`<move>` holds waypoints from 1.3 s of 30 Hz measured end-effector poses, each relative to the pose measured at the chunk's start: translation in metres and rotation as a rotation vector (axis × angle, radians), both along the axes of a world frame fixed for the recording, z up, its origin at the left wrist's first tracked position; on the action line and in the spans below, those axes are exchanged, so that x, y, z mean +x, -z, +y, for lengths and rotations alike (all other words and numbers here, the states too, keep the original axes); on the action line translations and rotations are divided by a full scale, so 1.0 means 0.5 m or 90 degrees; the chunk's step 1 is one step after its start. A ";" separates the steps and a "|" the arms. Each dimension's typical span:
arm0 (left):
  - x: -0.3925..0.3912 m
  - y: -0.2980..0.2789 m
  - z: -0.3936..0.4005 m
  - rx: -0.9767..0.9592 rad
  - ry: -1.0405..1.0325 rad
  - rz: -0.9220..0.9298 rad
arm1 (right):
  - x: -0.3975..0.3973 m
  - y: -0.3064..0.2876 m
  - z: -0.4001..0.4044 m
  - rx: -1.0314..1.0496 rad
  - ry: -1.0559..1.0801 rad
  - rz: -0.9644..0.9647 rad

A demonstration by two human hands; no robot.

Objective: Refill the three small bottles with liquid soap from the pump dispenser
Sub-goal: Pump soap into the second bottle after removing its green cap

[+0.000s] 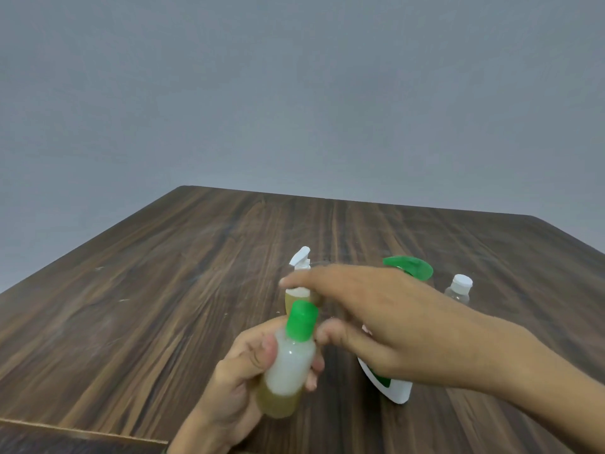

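Head view: dark wood-grain table (163, 290), streaky laminate look, plain grey wall behind. Left hand (235, 385) wrapped round a small translucent bottle with green cap (289, 358), tilted slightly, cap closed; yellowish soap in its lower part, cloudy white above. Right hand (386, 326) loose and open, fingers spread, holding nothing; forefinger stretches left to the white flip-cap bottle (299, 283), whether it touches I can't tell. That bottle stands on the table with its cap flipped up, amber liquid inside, its body mostly hidden behind the green cap and the fingers. Pump dispenser (397, 385): white body, green pump head showing above the right hand, its middle blocked by the hand. Third small bottle (458, 290), clear with a white cap, stands far right, beside the dispenser; fill level unreadable. Motion blur on the right-hand fingertips.
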State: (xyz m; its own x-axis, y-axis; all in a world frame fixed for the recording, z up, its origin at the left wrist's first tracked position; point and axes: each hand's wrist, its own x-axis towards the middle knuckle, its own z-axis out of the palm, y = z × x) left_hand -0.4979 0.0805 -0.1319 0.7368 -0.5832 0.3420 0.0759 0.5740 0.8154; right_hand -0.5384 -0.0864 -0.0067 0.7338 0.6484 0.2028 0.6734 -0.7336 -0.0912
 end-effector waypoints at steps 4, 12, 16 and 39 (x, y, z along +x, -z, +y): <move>-0.002 -0.007 0.005 0.055 -0.018 -0.046 | 0.005 0.017 0.013 -0.037 0.065 -0.063; 0.006 -0.016 0.000 0.111 -0.083 -0.105 | 0.016 0.034 0.013 0.007 0.058 0.004; 0.018 -0.016 -0.016 0.128 -0.170 -0.114 | 0.030 0.042 0.019 0.052 0.215 -0.082; 0.022 -0.014 -0.044 0.285 -0.499 -0.094 | 0.069 0.091 0.046 -0.055 0.179 -0.157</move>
